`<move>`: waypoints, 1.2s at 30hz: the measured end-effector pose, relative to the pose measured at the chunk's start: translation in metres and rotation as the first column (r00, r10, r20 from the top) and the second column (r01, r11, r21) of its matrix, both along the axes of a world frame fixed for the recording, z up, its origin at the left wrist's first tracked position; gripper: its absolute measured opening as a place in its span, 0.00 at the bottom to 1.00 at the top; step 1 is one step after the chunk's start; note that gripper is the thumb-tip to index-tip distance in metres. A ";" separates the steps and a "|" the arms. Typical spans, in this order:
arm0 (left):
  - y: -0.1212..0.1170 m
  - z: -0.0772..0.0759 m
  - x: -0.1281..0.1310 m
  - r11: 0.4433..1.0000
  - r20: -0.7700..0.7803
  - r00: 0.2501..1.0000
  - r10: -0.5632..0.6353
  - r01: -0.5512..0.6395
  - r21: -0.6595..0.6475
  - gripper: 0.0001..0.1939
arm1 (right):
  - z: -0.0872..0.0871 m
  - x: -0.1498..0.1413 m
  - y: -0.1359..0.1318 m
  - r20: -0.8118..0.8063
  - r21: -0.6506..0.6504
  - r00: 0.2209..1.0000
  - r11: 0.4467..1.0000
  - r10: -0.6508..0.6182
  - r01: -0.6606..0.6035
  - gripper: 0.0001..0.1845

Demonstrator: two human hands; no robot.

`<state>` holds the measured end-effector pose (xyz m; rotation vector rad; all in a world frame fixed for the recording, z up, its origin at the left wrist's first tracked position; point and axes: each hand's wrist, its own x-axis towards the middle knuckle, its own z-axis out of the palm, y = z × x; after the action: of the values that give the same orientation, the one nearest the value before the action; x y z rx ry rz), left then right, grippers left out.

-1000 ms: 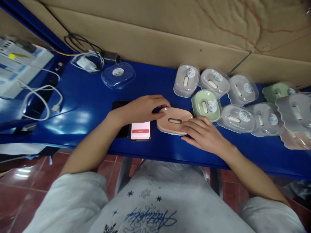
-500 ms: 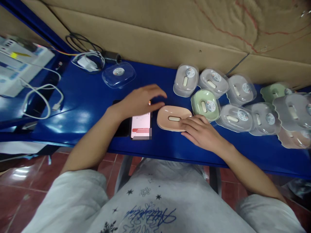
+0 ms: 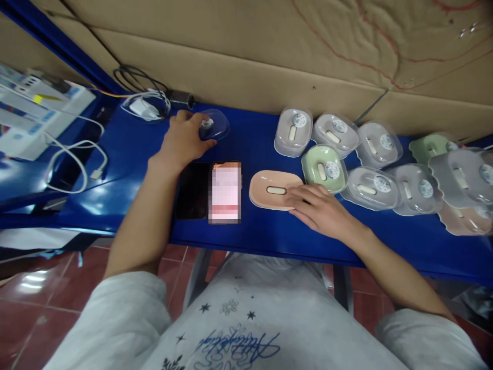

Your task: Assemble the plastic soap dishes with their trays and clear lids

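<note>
My left hand (image 3: 184, 139) reaches to the back of the blue table (image 3: 127, 169) and closes its fingers on a clear plastic lid (image 3: 213, 126) with a round sticker. My right hand (image 3: 321, 210) rests with its fingers flat on the near right edge of a peach soap dish (image 3: 271, 187) that has an oval slot in its middle. Between my two arms lie a lit phone (image 3: 225, 192) and a dark phone (image 3: 191, 190), side by side.
Several lidded soap dishes (image 3: 370, 180), grey, green and pink, crowd the right half of the table. White cables and a charger (image 3: 144, 105) lie at the back left, with a white device (image 3: 31, 108) further left. Cardboard (image 3: 269, 56) lines the wall behind.
My left hand left the peach dish, passed over the phones and moved to the back, where it now grips the clear lid. My right hand stays on the dish.
</note>
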<state>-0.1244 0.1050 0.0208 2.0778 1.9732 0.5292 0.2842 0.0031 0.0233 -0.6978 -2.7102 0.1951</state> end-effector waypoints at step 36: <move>-0.077 0.011 0.116 0.732 -0.005 0.733 -0.680 0.679 0.055 0.43 | -0.007 0.002 0.006 0.001 0.036 0.992 0.991 -0.128 0.128 0.29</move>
<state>-0.0080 0.0278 0.0314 2.5925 1.0342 0.4285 0.2862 0.0094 0.0165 -0.8588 -2.6539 0.1144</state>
